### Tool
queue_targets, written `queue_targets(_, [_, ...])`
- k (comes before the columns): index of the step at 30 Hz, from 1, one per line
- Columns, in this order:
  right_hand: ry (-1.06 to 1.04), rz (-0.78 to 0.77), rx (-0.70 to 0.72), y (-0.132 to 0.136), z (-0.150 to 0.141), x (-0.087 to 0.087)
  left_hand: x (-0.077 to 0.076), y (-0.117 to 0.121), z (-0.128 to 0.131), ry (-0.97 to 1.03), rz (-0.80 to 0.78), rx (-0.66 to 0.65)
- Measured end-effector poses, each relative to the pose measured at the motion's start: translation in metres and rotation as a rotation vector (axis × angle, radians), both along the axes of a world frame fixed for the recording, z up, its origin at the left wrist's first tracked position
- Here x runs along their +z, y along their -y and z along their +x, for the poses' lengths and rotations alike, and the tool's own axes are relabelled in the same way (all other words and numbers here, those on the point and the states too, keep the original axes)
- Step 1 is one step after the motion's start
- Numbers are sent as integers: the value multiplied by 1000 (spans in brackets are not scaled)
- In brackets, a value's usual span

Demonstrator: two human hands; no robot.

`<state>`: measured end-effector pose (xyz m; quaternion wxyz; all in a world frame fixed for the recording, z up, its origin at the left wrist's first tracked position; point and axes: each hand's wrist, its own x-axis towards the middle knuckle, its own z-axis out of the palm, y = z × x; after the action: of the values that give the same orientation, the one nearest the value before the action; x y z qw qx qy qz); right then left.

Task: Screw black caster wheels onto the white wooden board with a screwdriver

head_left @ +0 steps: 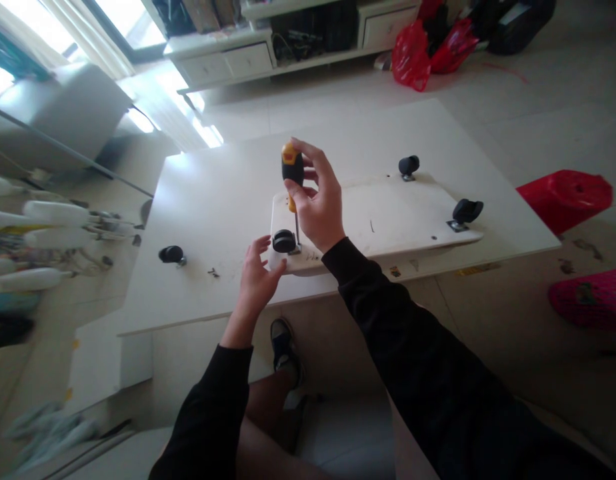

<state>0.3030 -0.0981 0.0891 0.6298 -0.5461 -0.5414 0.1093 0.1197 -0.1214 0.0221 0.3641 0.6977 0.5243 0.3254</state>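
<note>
A person's right hand [321,203] grips a yellow-and-black screwdriver [292,167] upright near the center of the frame, its shaft reaching down to the mounting plate of a black caster [284,241], as the left hand [258,279], thumb and fingers parted, flanks that caster at the corner of a white panel [358,223]. Two more casters [467,212] stand at the panel's right end. The panel lies on a white desk [188,193], where another caster [172,254] and small screws [213,273] rest at left. Beyond are a low white cabinet [248,60] at the top and red plastic bags [412,57] at upper right.
</note>
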Motion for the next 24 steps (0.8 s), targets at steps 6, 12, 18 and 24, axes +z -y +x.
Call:
queue_targets(6, [-161,97,-107,0,21,6,-15,-9,-9,166,-347,106])
queue_targets(12, [-462,26,22,6,61,-3,-22,-9,1,436,-678,87])
queue_targets(18, [-906,-251,79,83,74,13,-20,-12,16,598,-773,216])
queue_targets(24, [-883,-793,-80,161,63,-6,-12,-11,23,675,-791,340])
